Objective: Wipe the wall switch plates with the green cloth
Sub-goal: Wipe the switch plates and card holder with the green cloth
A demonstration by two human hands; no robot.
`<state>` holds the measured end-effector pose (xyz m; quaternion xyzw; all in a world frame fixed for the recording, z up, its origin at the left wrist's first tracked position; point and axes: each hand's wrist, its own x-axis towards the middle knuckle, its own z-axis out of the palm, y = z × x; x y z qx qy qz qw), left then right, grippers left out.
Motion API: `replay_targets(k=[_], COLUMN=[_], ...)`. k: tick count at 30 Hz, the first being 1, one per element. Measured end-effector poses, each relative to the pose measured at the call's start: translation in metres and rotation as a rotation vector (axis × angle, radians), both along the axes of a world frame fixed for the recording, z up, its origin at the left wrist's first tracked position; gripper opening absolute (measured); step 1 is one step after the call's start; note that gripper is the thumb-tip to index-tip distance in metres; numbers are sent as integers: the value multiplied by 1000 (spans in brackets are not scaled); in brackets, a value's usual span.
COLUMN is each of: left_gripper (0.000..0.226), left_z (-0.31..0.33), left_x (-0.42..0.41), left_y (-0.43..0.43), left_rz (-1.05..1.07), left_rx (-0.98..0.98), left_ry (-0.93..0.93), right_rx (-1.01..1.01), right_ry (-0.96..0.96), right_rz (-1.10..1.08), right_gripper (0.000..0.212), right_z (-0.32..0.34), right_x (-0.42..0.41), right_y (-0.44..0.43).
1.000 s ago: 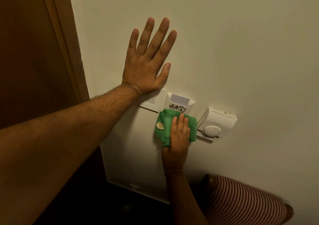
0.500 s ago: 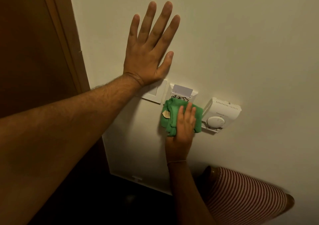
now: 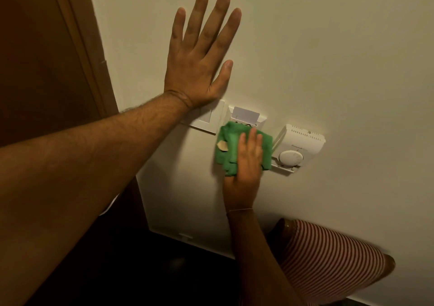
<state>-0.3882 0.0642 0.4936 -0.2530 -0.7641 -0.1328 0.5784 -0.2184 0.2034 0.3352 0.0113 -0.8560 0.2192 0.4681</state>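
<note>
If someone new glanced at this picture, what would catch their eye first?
Probably the left hand, spread flat on the pale wall above the switch plate. Next, the bright green cloth pressed under the right hand over the card holder, beside the white thermostat.

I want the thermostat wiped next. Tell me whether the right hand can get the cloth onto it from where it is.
Probably yes. The right hand presses the green cloth flat right beside the thermostat, the cloth's edge about touching its side, nothing between them. The left hand rests higher up.

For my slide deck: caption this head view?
Right hand presses green cloth over key-card switch plate; left hand flat on wall.
</note>
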Motion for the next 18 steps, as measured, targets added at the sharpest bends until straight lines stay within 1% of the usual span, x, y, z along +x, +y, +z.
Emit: replay_targets(k=[2, 5, 6, 9, 10, 13, 14, 16, 18], left_gripper=[79, 78, 78, 78, 78, 76, 76, 75, 75], left_z=[0, 1, 1, -1, -1, 0, 0, -1, 0], left_x=[2, 1, 1, 0, -1, -4, -4, -4, -2], left_y=[1, 1, 0, 1, 1, 0, 0, 0, 1], left_rz=[-7, -12, -13, -14, -14, -13, -13, -17, -17], left_rx=[-1, -4, -4, 0, -1, -9, -12, -13, -13], left_ry=[-4, -1, 4, 11, 11, 25, 30, 30, 20], right_rx=[-73, -73, -56, 51, 92, 176, 194, 190, 109], right_ry=[28, 44, 35, -25, -42, -55, -55, -40, 12], right_rz=[-17, 15, 36, 104, 119, 170, 176, 131, 38], right_gripper=[54, 53, 53, 64, 63, 50, 49, 53, 53], right_z=[1, 6, 7, 10, 10, 14, 14, 13, 11], right_x=[-1, -10, -13, -18, -18, -13, -10, -4, 1], right_y=[-2, -15, -20, -27, -27, -15, -8, 5, 13])
